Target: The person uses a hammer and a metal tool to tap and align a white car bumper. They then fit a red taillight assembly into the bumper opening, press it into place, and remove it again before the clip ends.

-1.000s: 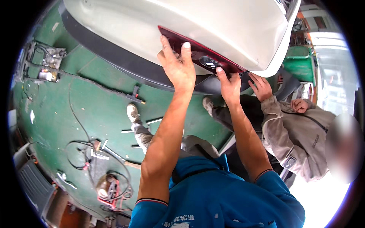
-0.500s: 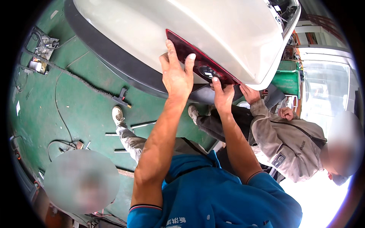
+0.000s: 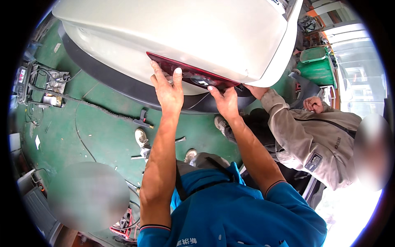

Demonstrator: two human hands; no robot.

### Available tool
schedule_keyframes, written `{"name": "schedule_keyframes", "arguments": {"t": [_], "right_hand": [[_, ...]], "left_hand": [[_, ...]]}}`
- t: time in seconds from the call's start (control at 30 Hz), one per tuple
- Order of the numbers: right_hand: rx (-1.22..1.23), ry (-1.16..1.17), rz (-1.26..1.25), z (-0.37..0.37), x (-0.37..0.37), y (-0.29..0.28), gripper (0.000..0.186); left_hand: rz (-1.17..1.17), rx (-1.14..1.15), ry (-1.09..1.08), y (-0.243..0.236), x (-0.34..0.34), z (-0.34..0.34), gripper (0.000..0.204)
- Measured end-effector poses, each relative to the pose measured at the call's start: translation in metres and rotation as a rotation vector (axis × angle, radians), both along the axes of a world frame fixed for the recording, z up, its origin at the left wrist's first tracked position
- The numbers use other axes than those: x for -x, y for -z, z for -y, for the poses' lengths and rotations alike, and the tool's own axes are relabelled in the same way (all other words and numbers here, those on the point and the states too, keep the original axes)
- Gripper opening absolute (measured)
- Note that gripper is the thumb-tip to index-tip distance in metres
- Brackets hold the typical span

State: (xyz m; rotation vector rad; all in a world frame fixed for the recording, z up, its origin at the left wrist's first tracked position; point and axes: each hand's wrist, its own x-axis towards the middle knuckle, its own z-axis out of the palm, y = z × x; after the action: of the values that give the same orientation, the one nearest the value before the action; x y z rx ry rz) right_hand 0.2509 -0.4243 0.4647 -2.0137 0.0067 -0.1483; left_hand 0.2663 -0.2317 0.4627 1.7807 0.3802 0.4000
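Observation:
A long red tail-lamp panel (image 3: pixel 193 77) with a dark oval centre lies along the lower part of a cream vehicle body panel (image 3: pixel 214 33), above a black bumper strip (image 3: pixel 98 78). My left hand (image 3: pixel 166 92) rests on the lamp's left end, fingers spread and thumb raised along its face. My right hand (image 3: pixel 225 101) grips the lamp's lower edge right of centre, thumb on the front and fingers curled, partly hidden. A co-worker's hand (image 3: pixel 257 91) reaches under the panel's corner beside the lamp's right end, fingertips hidden.
The co-worker (image 3: pixel 314 148) in a beige jacket is close on my right. A green bin (image 3: pixel 314 70) stands behind. On the green floor lie a cabled tool (image 3: pixel 142 120) and metal bars. A machine with cables (image 3: pixel 51 82) is at left; blurred patches cover parts of the view.
The lamp and my hands now appear farther left and lower in the picture, as the view has shifted. The co-worker's hand has slipped farther under the panel's corner.

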Motion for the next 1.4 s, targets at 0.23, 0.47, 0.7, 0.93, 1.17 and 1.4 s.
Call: {"name": "schedule_keyframes", "arguments": {"t": [0.23,0.47,0.7,0.93,1.17,1.4], "right_hand": [[-0.08,-0.006,0.047,-0.004,0.007,-0.003,0.036],[0.062,0.0,0.082,0.004,0.005,0.005,0.042],[0.2,-0.045,0.089,0.014,0.009,-0.005,0.044],[0.188,-0.053,0.084,0.049,0.015,-0.018,0.044],[0.309,0.002,0.033,0.026,0.006,-0.023,0.066],[0.345,0.0,0.028,0.03,0.004,-0.018,0.076]], "left_hand": [[0.094,-0.066,-0.114,-0.003,0.012,0.01,0.083],[0.136,-0.146,-0.064,-0.008,0.031,0.057,0.118],[0.059,-0.17,-0.032,-0.012,0.032,0.054,0.124],[0.022,-0.229,-0.04,-0.02,0.032,0.055,0.124],[0.02,-0.266,-0.03,-0.019,0.029,0.054,0.124],[0.016,-0.296,-0.011,-0.016,0.028,0.056,0.126]]}}
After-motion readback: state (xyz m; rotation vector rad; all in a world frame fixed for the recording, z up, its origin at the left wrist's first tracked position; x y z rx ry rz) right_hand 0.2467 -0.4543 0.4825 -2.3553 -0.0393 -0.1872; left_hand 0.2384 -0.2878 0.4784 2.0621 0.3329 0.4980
